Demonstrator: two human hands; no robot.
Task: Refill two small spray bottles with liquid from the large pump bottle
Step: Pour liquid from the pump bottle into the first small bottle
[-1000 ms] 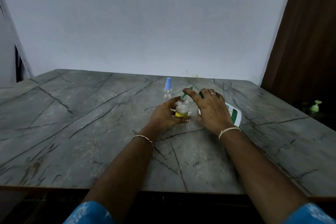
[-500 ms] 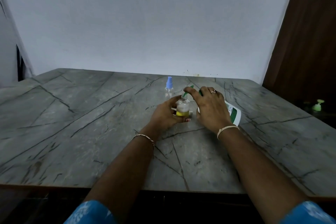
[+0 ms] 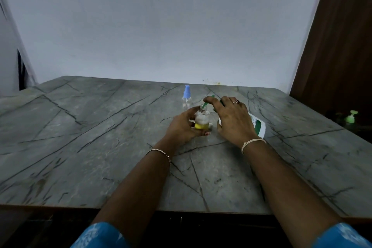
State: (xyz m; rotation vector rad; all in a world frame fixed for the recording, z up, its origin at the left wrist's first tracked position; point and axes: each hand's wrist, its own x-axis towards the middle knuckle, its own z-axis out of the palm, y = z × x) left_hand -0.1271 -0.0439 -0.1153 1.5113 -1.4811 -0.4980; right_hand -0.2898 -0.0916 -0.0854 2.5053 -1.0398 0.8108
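Reaching forward over the grey marble-patterned table, both forearms converge on one spot just past the middle of the surface. The left hand is curled around an uncapped small spray bottle, fingers wrapped on its near and left sides, holding it upright on the tabletop; a shallow yellow layer sits at its bottom, with what looks like pale foam above. Just to its right, the right hand lies palm down over the top of the large pump bottle, whose white body with a green label shows only at the hand's right edge. The index finger stretches left along the green pump spout, and the spout's tip sits right over the small bottle's open neck.

That alignment is what the coming move turns on: the spout's long axis runs from the pump bottle leftward and slightly toward the person, ending above the mouth. A press from the right hand should send liquid straight down, provided the left hand keeps the neck under the tip; a small drift either way would likely spill onto the table.

Farther back, just beyond the left hand and apart from it, the second small spray bottle stands upright with its blue sprayer cap on, looking clear and empty. It lies nearer the left hand, and it has not yet been opened, so the task appears under halfway done.
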